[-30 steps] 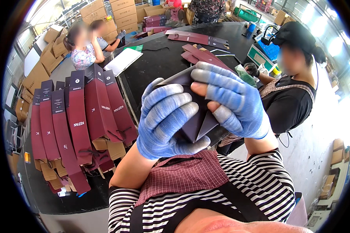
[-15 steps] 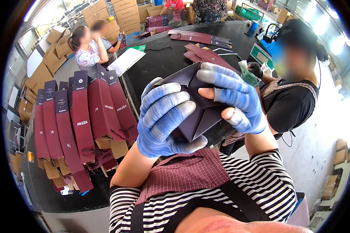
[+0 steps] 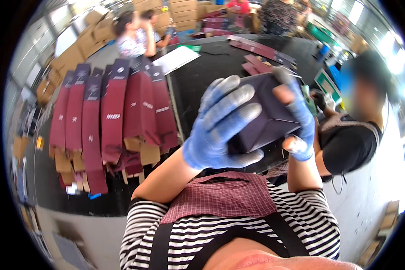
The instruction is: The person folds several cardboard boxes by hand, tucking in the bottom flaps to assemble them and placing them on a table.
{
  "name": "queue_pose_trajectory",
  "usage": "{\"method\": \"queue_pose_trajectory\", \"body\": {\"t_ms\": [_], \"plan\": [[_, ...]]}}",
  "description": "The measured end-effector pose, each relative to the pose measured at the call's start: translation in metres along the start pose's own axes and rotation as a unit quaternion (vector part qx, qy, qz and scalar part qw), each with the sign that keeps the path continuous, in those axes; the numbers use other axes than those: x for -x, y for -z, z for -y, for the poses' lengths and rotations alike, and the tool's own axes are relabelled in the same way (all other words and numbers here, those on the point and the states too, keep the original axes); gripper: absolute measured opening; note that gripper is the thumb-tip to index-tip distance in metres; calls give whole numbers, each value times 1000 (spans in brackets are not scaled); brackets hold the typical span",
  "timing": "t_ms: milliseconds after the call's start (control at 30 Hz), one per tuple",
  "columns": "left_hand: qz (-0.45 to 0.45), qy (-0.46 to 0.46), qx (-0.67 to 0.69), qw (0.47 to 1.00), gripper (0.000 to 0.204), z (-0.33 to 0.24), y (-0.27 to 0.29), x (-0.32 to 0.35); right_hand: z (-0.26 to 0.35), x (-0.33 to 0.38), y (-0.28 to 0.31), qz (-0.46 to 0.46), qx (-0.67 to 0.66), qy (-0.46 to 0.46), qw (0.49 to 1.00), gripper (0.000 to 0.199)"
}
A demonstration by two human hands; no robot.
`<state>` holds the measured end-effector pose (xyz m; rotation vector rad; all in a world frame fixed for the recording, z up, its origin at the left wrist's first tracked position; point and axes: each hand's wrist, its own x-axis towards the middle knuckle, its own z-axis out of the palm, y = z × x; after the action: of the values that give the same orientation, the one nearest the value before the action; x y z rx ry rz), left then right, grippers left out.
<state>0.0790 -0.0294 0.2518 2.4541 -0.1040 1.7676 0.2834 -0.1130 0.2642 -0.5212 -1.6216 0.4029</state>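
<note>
From where I'm standing, taking the box in the worker's hands as the middle of the clock, I see tall maroon boxes (image 3: 113, 123) bunched side by side at nine o'clock on the black table (image 3: 56, 198), their dark ends pointing away and brown cardboard flaps (image 3: 150, 154) hanging out nearest the worker. A white sheet (image 3: 177, 60) lies at ten o'clock. Next comes the worker's left hand (image 3: 220, 128), in a blue glove with greyish fingers, holding the box from its left: fingers fanned across the upper side, thumb stretched along the lower edge. The dark box (image 3: 273, 110) sits between both palms, raised before the worker's chest, creased panels facing up. Beyond it, at twelve, flat maroon pieces (image 3: 258, 66) rest on the tabletop. The right hand (image 3: 301, 114), also gloved, bends around the box's right side, bare fingertips showing. At four o'clock, close by, is a co-worker in a black sleeve (image 3: 352, 148).
</note>
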Motion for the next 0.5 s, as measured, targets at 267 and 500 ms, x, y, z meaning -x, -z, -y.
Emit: {"method": "queue_pose_trajectory", "body": {"t_ms": [267, 500], "plan": [[36, 178, 51, 982, 134, 31, -40, 100, -111, 116, 11, -89, -26, -224, 970, 80], [184, 388, 85, 899, 134, 40, -54, 181, -111, 52, 35, -280, -260, -302, 874, 56]]}}
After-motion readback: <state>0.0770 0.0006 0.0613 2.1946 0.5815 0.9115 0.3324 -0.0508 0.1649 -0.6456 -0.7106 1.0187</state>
